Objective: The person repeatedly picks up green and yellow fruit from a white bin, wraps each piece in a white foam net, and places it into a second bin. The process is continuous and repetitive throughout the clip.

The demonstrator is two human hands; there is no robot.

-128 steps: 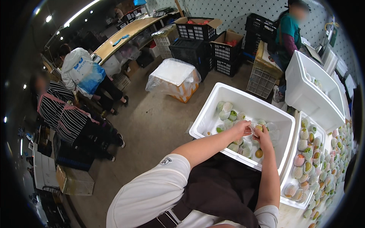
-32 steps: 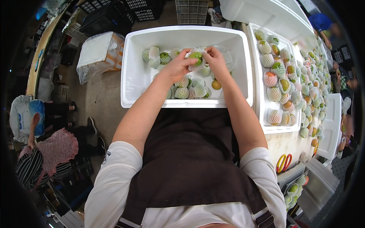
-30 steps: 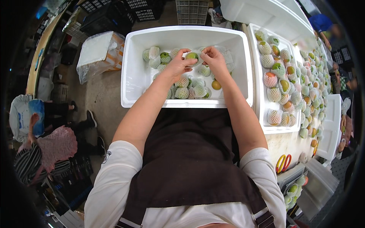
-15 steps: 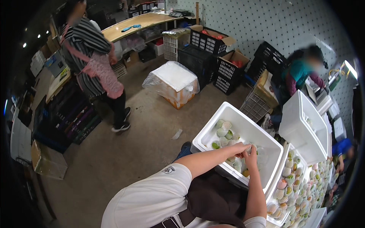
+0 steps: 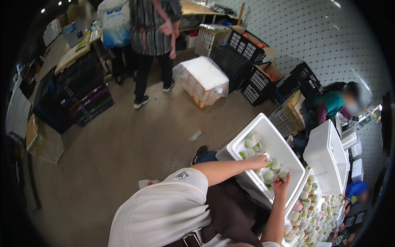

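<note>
A deep white foam box (image 5: pixel 294 158) stands in front of me with several fruits in white foam nets inside, mostly green. My right hand (image 5: pixel 281 185) is closed around a netted fruit (image 5: pixel 283 174) near the box's right side. Over the middle of the box, my left hand (image 5: pixel 258 161) is curled downward, close to a green fruit (image 5: pixel 268 164); its fingertips are hidden, and I cannot make out what they hold. More netted fruits, green, yellow and reddish, lie in rows in a shallow white tray (image 5: pixel 314 181) to the right.
Another white foam box (image 5: pixel 325 158) sits tilted beyond the tray. A wrapped carton with a white foam top (image 5: pixel 201 74) stands on the floor. Black crates (image 5: pixel 257 84) are stacked behind it. One person in a striped top (image 5: pixel 150 29) stands ahead; another in green (image 5: pixel 329 103) bends at the right.
My hands have moved apart: the right nearer with a netted fruit, the left remaining over the box. The person in stripes now stands farther right, beside someone with a white-and-blue bag. My view has shifted.
</note>
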